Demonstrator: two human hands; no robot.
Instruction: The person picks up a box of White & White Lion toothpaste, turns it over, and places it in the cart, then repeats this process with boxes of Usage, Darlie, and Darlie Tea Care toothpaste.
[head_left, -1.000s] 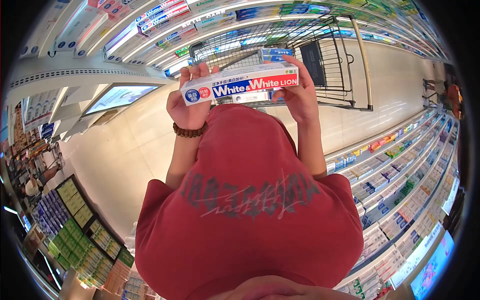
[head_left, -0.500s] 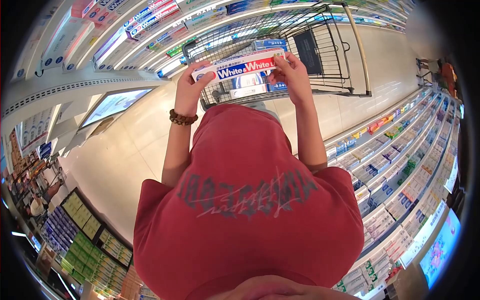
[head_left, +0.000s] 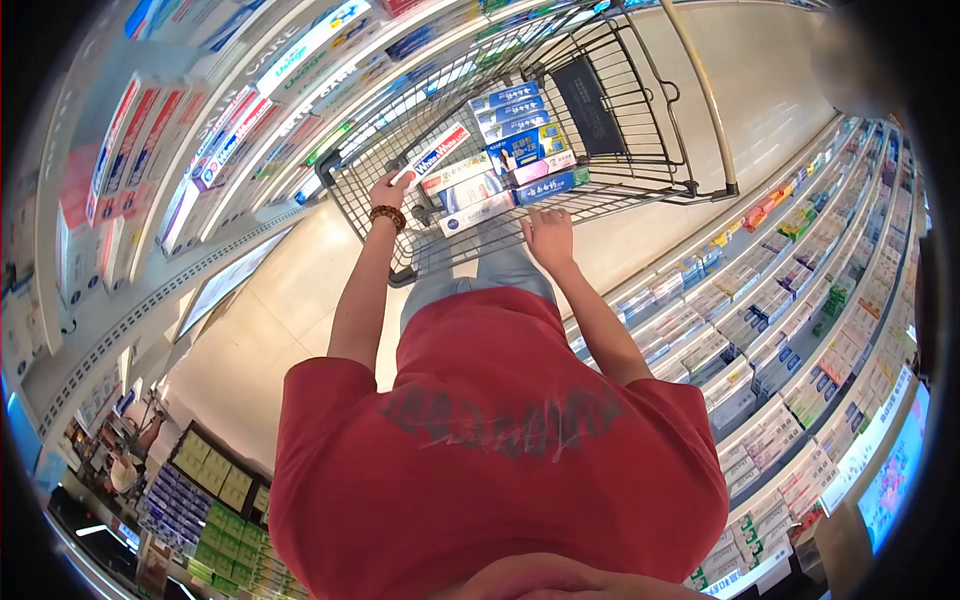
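Now the white toothpaste box (head_left: 437, 152), which a second ago was held up near the chest between both hands with its label facing the camera, has gone forward and down into the shopping cart (head_left: 640, 150). Only the left hand (head_left: 388, 190) (the one with the bead bracelet (head_left: 387, 215) at the wrist) is grasping it. The fingers are closed on the box's near end, and the box lies slanted at the left edge of the other boxes (head_left: 520, 130) already stacked in the basket. The right hand (head_left: 548, 232) has come off the box and dropped back. It is released, with fingers loosely spread, just at the cart's near rim below the stack, though I cannot tell whether it touches the wire. Both arms are stretched out further than before, and the cart now fills more of the view between the stocked shelves (head_left: 800, 300) on either side of the aisle. Judging from this, the reading of the box is over and the putting-down is nearly done. The box is inside the basket but not yet let go, and whether it rests on the pile or hangs just above it is not clear.
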